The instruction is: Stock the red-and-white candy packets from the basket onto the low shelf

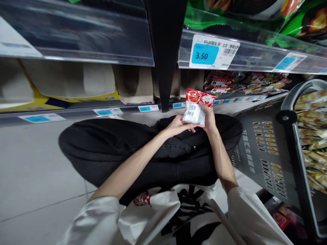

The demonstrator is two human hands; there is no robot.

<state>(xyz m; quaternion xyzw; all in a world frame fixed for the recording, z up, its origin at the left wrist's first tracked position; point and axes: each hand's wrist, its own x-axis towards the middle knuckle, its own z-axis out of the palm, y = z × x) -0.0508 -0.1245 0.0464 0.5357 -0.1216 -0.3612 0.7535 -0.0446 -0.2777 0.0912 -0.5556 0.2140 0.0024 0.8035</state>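
Note:
A small red and white snack packet (pixel 194 108) is held up over my crossed legs, in front of the lowest shelf. Its printed side with a barcode faces me. My right hand (pixel 209 117) grips the packet's right side, with the thumb lying on its front. At the lower left edge, my left hand (pixel 178 125) pinches the same packet, fingers underneath. Behind it on the bottom shelf lie similar small red snack packets (pixel 219 83) in a row.
A grey plastic shopping basket (pixel 255 146) stands close on my right, with several packaged goods (pixel 314 126) beyond its handle. Cardboard boxes (pixel 68 78) fill the lower left shelf. A black shelf post (pixel 165 51) rises ahead. Price tags (pixel 214 52) line the shelf edges above my hands.

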